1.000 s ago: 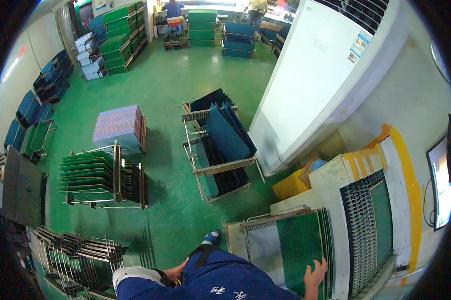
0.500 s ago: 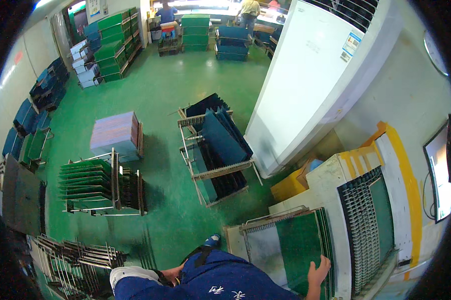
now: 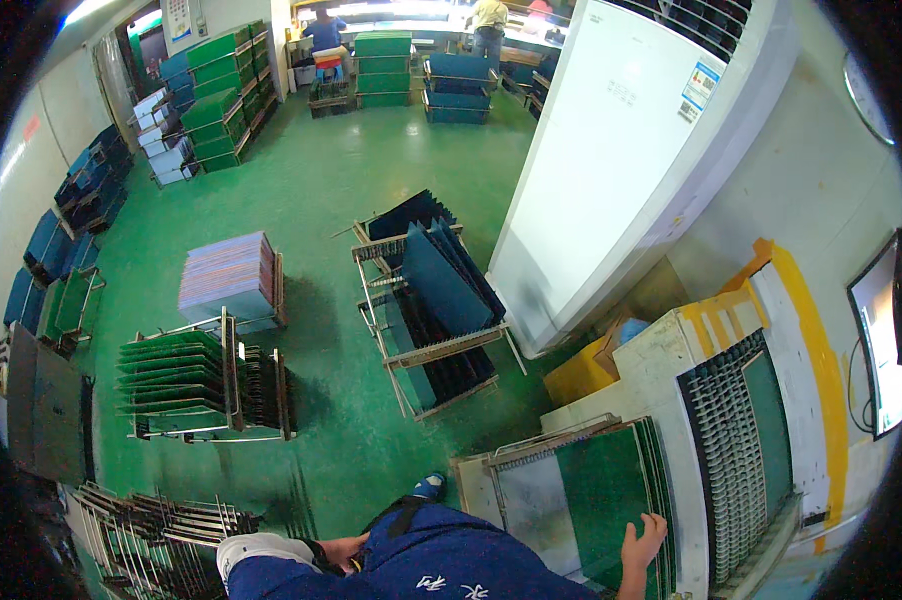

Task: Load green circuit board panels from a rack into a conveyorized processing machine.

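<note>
My right hand (image 3: pixel 644 542) is at the lower right, over the edge of a green circuit board panel (image 3: pixel 599 490). Its fingers are apart and nothing shows in them; whether it touches the panel I cannot tell. Several such panels stand on edge in a wire rack (image 3: pixel 499 492) with a coiled spring bar. My left hand (image 3: pixel 343 549) rests against my body at the waist, its fingers mostly hidden by my dark blue clothing. Right of the rack is a machine inlet (image 3: pixel 721 455) with rows of rollers and a green panel (image 3: pixel 769 420) lying along it.
A metal rack of dark blue panels (image 3: pixel 441 270) stands ahead. To its left are a rack of green panels (image 3: pixel 171 370) and a pale stacked block (image 3: pixel 226 275). Empty wire racks (image 3: pixel 151 530) lie lower left. A tall white cabinet unit (image 3: pixel 611 150) and a screen (image 3: pixel 879 330) stand right.
The view has shifted slightly. My right hand stays beside the green panels with its fingers slightly more spread; my left hand keeps its place at the waist.
</note>
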### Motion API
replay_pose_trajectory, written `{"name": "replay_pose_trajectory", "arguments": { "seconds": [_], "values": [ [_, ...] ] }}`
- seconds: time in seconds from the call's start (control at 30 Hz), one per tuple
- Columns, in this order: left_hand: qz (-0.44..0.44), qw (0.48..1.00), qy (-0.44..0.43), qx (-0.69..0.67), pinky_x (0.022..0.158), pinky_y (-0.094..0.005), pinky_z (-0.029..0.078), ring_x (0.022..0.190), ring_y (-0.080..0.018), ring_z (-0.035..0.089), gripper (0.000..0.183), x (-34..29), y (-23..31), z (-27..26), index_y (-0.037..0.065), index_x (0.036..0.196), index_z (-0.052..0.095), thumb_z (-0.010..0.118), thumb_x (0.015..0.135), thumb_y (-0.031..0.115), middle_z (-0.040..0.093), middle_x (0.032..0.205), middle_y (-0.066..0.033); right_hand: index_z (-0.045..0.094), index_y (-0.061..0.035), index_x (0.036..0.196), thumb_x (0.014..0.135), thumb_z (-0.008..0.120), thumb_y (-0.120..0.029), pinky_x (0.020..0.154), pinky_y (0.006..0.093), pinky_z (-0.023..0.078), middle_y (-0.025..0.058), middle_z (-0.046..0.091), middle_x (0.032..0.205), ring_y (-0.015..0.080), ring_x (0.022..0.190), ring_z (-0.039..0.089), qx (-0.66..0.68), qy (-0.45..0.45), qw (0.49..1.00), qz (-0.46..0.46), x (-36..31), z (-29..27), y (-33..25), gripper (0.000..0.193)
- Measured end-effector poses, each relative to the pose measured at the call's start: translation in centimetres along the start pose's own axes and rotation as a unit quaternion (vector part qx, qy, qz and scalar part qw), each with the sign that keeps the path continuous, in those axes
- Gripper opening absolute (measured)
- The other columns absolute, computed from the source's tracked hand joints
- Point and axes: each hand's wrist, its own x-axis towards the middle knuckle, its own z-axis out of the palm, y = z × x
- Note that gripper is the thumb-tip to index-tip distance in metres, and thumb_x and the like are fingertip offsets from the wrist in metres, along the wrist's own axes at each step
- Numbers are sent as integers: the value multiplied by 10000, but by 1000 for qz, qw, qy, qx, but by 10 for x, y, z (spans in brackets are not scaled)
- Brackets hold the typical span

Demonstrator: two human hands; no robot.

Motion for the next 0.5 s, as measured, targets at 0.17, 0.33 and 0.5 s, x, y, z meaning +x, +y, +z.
{"name": "replay_pose_trajectory", "arguments": {
  "seconds": [0.17, 0.33, 0.5],
  "values": [
    [144, 990, -6, -5, 935, -318, 453, 1141, -161, 524, 1059, -1, 6, -13, 187, 1546, 96, 754, 734, 15, 457, 1418, -51, 613, 6, 1060, 695, 741, -56, 976, 453, 397, 166, 538, 1125, 359, 1114, 495, 23, 0, 1000, 15, 0, -3, -7, 392],
    [-64, 973, -23, -218, 938, -318, 478, 1089, -198, 602, 612, 53, -74, -40, 179, 1344, 530, 613, 868, 555, 639, 1231, -54, 596, 1, 1102, 704, 738, -71, 951, 449, 408, 166, 564, 1075, 358, 1067, 522, 54, 0, 997, 55, 0, -3, -4, 429],
    [-162, 949, -22, -268, 948, -339, 470, 1100, -208, 597, 633, 51, -4, -53, 180, 1348, 528, 588, 864, 583, 630, 1245, -55, 599, 0, 1097, 723, 733, -89, 890, 435, 438, 164, 571, 1051, 341, 1009, 532, 87, -26, 992, 93, 9, 2, 0, 407]
  ]
}}
